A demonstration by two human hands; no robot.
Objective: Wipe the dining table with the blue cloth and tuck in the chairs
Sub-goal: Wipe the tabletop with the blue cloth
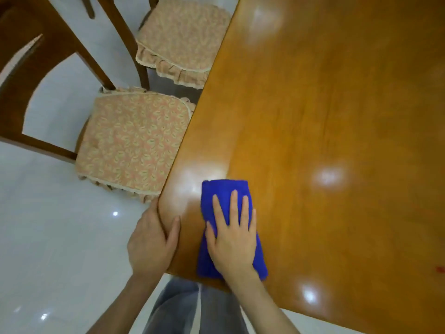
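The right hand (pixel 234 239) lies flat on the blue cloth (pixel 231 227), fingers straight and slightly spread, low in the frame on the table (pixel 325 116). The left hand (pixel 151 242) grips the table's corner — thumb on top. Two cushioned chairs (pixel 130 141) stand at upper left — apart from the table.

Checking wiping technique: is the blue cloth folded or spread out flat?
Folded: the blue cloth is a narrow, thick pad with a rounded, doubled far edge, pressed on the dining table under the flat right hand.
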